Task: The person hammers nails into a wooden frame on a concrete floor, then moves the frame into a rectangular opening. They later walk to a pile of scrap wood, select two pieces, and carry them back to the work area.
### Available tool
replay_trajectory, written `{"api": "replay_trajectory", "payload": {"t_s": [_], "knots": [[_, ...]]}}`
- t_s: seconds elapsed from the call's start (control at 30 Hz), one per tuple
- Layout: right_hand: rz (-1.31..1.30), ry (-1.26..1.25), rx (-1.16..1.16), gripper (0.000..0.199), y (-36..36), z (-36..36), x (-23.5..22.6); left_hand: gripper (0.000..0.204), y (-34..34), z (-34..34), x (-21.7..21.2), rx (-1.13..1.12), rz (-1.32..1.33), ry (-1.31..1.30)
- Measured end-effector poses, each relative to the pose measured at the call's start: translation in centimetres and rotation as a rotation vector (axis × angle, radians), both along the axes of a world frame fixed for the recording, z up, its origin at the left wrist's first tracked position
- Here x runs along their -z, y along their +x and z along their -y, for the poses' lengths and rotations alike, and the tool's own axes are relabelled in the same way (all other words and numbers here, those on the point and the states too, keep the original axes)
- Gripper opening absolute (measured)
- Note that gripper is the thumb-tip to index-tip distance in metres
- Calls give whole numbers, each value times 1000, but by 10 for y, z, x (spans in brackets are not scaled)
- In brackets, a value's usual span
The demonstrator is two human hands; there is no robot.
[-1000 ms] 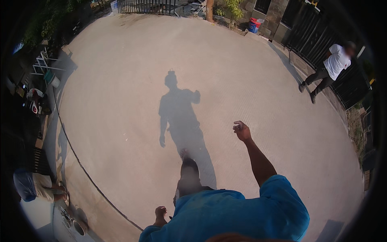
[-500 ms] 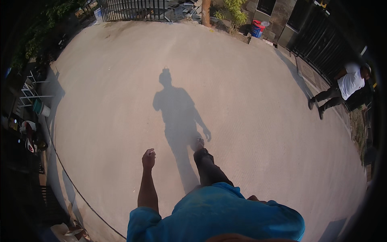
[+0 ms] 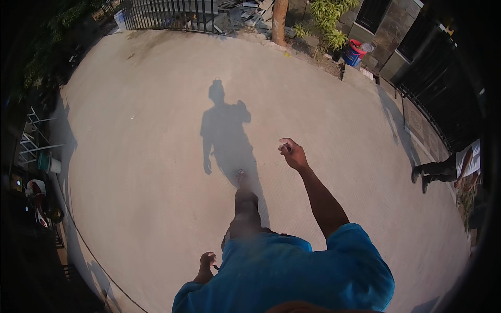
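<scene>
My right hand is raised out in front of me over the pale concrete, its fingers loosely bent and apart. I see nothing held in it. Low beside my blue shirt, my left hand hangs with its fingers curled in. A small dark bit shows at its fingertips, too small to name. One leg in dark trousers is stretched forward, the foot on my own shadow. Neither hand touches anything around it.
Pale concrete pavement spreads ahead. A person in a white shirt stands at the right by a black gate. A red and blue bucket, a tree trunk and a metal fence line the far side. A motorbike is at left.
My right arm has swung forward into view, and my left hand has dropped back toward my side. The other leg is now forward. The person at right sits nearer the picture's edge.
</scene>
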State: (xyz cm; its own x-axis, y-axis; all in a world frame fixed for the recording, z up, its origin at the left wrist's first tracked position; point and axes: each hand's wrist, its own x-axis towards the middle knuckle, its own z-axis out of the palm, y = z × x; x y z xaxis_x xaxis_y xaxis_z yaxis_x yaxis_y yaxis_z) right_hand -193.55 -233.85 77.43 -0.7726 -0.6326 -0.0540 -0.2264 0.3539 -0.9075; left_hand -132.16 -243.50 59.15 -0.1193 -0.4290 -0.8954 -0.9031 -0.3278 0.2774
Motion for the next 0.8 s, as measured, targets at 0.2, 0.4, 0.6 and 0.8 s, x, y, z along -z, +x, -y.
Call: {"api": "replay_trajectory", "payload": {"t_s": [0.2,0.4,0.6,0.8], "knots": [[22,514,-188,33,-101,26,99,20,-249,212,12,-12,23,-10],[969,773,718,15,-171,-65,185,26,-596,476,-47,243,-552,-558],[1134,865,622,8,-348,-27,199,24,-894,589,-90,144,-695,-626],[490,464,457,27,-723,282,153,16,-953,619,-30,405,-486,-193]]}}
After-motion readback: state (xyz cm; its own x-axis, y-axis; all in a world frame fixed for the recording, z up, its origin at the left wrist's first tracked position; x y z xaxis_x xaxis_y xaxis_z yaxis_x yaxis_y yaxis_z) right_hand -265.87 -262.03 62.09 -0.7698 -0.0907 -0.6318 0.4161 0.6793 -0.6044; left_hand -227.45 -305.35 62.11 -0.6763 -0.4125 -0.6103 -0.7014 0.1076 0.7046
